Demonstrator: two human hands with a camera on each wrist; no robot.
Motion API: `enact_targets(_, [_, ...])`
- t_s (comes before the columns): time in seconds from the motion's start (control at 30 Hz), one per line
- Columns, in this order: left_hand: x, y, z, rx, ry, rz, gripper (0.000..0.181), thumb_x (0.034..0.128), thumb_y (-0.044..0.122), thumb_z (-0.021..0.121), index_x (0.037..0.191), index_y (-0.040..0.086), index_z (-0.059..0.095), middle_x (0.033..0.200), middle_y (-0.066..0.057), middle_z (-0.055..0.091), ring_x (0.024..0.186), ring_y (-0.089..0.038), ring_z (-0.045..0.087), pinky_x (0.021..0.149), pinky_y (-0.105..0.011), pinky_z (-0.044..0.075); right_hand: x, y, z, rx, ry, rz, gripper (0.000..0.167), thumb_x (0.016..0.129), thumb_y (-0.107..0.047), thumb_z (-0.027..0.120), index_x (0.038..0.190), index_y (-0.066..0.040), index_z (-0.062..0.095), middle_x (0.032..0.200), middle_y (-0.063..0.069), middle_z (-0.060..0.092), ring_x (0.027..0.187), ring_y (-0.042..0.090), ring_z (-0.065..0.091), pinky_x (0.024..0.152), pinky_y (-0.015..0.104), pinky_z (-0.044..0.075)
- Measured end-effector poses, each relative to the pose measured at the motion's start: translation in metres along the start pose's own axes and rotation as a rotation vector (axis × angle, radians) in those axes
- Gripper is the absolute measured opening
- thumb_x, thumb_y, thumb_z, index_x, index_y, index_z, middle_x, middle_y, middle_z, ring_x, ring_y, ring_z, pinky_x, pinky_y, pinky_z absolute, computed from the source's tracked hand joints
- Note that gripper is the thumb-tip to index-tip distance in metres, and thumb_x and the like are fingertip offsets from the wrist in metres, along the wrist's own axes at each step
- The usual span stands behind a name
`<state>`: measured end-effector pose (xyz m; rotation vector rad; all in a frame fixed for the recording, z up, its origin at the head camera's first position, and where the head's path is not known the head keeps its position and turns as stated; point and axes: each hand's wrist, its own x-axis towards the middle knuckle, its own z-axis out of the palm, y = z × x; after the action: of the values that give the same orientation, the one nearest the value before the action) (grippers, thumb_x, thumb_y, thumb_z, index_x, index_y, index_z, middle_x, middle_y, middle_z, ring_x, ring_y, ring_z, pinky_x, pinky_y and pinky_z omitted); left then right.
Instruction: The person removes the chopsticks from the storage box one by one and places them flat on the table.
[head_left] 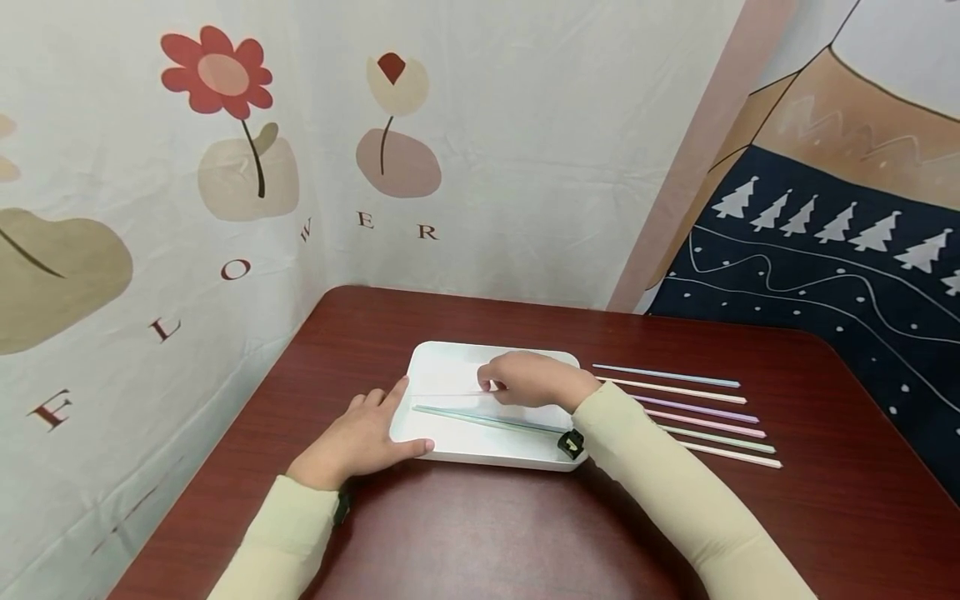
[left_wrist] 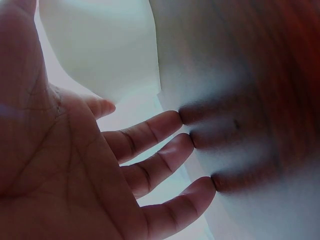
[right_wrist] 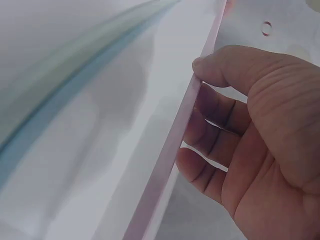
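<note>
A white tray (head_left: 465, 450) lies on the table. My left hand (head_left: 363, 442) is at its left end, fingers spread along the side and thumb at the front rim; in the left wrist view the fingertips (left_wrist: 167, 124) touch the tabletop. Over the tray, my right hand (head_left: 521, 379) pinches a pale pink chopstick (right_wrist: 167, 155) between thumb and fingers. Whether a second stick lies against it, I cannot tell. A light green chopstick (right_wrist: 75, 55) and a blue chopstick (right_wrist: 75, 77) lie close together in the tray, their right ends partly hidden by my right wrist.
Right of the tray, several chopsticks lie roughly parallel on the brown table (head_left: 480, 525), among them a blue chopstick (head_left: 675, 377), a purple chopstick (head_left: 705, 410) and a green chopstick (head_left: 727, 440). My right sleeve covers some of their left ends. Printed cloths (head_left: 525, 167) hang behind.
</note>
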<state>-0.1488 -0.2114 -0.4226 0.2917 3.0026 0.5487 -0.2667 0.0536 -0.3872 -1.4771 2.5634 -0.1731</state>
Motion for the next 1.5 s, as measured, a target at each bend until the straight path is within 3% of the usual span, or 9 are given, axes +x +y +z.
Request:
enact_targets(0.3, [0.001,-0.001,0.001,-0.001,0.002,-0.002,0.111,0.0787,0.073,0.065,0.155,0.002,0.028,0.133,-0.024,0.049,0.119,-0.043,0.044,0.094,-0.052,0.044,-0.017,0.008,-0.016,0.05,0.072,0.001,0.009,0.094,-0.007,0.061,0.099,-0.014,0.065,0.079,-0.007,0.055,0.073,0.01,0.051,0.068,0.028,0.044])
enact_targets(0.6, [0.001,0.0,0.0,0.009,-0.005,-0.007,0.112,0.0781,0.075,0.064,0.156,0.003,0.027,0.134,-0.024,0.048,0.12,-0.042,0.044,0.094,-0.052,0.044,-0.041,0.016,-0.022,0.071,0.073,0.133,0.012,0.095,-0.009,0.064,0.105,-0.014,0.069,0.083,-0.008,0.058,0.075,0.011,0.053,0.066,0.027,0.047])
enact_targets(0.77, [0.001,0.0,-0.001,0.009,-0.007,-0.007,0.113,0.0782,0.075,0.064,0.156,0.003,0.026,0.135,-0.025,0.048,0.121,-0.043,0.044,0.095,-0.053,0.044,-0.057,0.021,-0.023,0.085,0.08,0.201,0.013,0.094,-0.009,0.065,0.104,-0.016,0.069,0.082,-0.009,0.058,0.076,0.011,0.054,0.066,0.027,0.048])
enact_targets(1.5, [0.001,-0.001,0.0,0.004,-0.015,-0.013,0.114,0.0782,0.077,0.062,0.157,0.003,0.025,0.137,-0.026,0.046,0.123,-0.044,0.042,0.096,-0.053,0.043,-0.141,0.063,-0.011,0.121,0.193,0.289,0.012,0.091,-0.004,0.067,0.096,-0.016,0.068,0.084,-0.008,0.06,0.076,0.012,0.053,0.072,0.033,0.048])
